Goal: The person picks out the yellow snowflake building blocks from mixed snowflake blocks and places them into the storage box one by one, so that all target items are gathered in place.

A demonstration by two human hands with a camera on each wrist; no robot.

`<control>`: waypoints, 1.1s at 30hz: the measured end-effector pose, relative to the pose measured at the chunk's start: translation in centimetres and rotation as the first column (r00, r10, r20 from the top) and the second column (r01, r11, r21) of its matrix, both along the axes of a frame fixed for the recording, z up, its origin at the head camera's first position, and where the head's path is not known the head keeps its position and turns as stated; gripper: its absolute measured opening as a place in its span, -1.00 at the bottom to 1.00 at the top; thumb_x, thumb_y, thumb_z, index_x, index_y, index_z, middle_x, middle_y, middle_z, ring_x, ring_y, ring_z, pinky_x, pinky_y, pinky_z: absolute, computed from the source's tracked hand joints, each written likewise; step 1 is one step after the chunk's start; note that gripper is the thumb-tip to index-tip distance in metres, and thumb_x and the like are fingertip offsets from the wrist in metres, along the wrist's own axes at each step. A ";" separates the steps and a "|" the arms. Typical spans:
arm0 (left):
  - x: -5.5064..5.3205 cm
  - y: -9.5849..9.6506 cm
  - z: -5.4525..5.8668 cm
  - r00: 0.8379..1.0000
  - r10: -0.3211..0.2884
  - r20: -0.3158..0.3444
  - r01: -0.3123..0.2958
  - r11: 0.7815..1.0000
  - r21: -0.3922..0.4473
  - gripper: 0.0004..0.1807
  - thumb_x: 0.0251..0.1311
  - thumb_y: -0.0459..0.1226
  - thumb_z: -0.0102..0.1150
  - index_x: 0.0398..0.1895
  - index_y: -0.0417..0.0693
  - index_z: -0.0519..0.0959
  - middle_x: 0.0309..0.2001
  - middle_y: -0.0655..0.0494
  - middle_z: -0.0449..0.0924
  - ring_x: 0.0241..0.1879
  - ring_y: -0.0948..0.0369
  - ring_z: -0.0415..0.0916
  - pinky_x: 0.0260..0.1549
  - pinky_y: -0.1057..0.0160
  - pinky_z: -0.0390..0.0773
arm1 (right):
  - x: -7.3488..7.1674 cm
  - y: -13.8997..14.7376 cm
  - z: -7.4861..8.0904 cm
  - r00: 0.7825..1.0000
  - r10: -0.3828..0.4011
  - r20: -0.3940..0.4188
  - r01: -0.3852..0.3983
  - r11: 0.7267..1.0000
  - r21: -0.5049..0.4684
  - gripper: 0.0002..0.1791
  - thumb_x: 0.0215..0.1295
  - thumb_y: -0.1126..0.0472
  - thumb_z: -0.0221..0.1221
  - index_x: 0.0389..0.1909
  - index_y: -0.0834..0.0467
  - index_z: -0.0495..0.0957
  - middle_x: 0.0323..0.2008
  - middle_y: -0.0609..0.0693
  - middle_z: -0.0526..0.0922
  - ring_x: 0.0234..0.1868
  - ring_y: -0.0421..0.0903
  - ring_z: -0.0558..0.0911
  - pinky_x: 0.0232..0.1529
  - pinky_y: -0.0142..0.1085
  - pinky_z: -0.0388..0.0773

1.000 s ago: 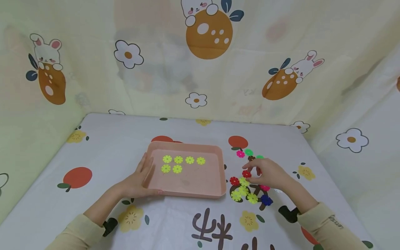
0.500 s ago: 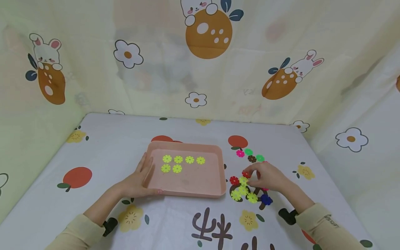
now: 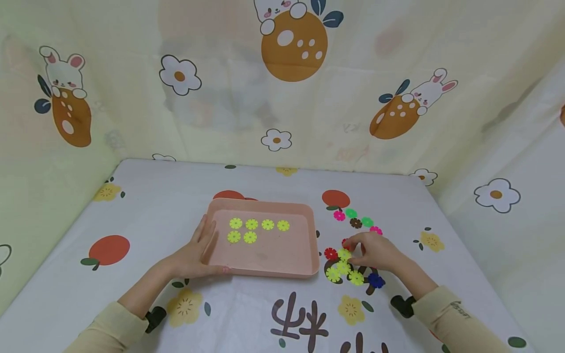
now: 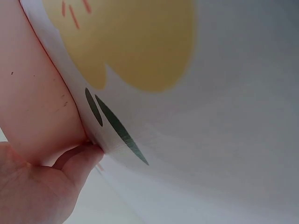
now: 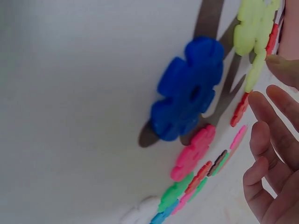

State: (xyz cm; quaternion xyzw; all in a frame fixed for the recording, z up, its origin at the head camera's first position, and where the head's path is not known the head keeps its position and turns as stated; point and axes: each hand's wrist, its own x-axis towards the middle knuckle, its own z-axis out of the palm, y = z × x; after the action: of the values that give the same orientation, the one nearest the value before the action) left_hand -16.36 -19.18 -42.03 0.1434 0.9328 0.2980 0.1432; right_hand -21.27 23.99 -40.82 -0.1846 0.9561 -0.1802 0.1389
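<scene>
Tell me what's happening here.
A person's left hand rests against the near-left corner of a pink tray holding six yellow flower-shaped pieces. The right hand is at the mixed-colour pieces beside it on the table, close to a red one and a yellow one; whether it grips either isn't clear.

Person in a pale beige left sleeve [image 3: 103,333] and matching right sleeve [image 3: 470,328], the right bearing dark lettering [image 3: 460,310] too small to read. A stubby black piece [image 3: 155,319] juts beside each cuff [image 3: 128,317]; left hand [image 3: 190,255] and right hand [image 3: 375,251] are bare
</scene>
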 end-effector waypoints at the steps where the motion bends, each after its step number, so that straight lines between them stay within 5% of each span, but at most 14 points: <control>1: 0.0 0.0 0.0 1.000 0.001 0.000 -0.001 1.000 0.001 0.31 -0.18 0.28 0.23 0.43 -0.15 -0.33 0.39 -0.13 -0.66 0.33 -0.27 -0.24 0.07 -0.28 0.17 | -0.1 0.0 -0.1 1.000 0.001 -0.002 -0.001 1.000 0.001 -0.59 -0.10 0.19 0.40 -0.14 0.14 0.62 -0.40 -0.11 0.58 -0.61 -0.19 0.39 -0.60 -0.39 0.45; 24: -0.2 -0.1 -0.2 1.000 0.004 -0.006 -0.004 1.000 -0.005 0.31 -0.19 0.30 0.22 0.43 -0.12 -0.32 0.40 -0.11 -0.66 0.32 -0.27 -0.18 0.07 -0.27 0.19 | -0.8 -0.3 -0.5 0.999 0.011 0.032 -0.012 0.999 0.033 -0.68 -0.16 0.18 0.44 -0.30 0.11 0.65 -0.46 -0.12 0.53 -0.58 -0.17 0.38 -0.58 -0.37 0.41; 33: -0.1 -0.1 -0.1 1.000 0.005 -0.003 -0.005 1.000 -0.001 0.31 -0.19 0.29 0.23 0.43 -0.15 -0.31 0.39 -0.12 -0.66 0.32 -0.28 -0.20 0.07 -0.28 0.18 | -0.7 -0.8 -0.4 1.000 -0.009 0.015 0.008 0.996 0.084 -0.69 -0.20 0.18 0.44 -0.35 0.12 0.63 -0.43 -0.11 0.53 -0.43 -0.15 0.41 -0.49 -0.37 0.43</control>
State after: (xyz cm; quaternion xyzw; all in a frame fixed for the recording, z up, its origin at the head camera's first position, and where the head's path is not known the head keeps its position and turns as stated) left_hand -16.45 -19.24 -42.11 0.1416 0.9335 0.2976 0.1414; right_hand -21.92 23.15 -41.19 -0.1732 0.9625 -0.1419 0.1530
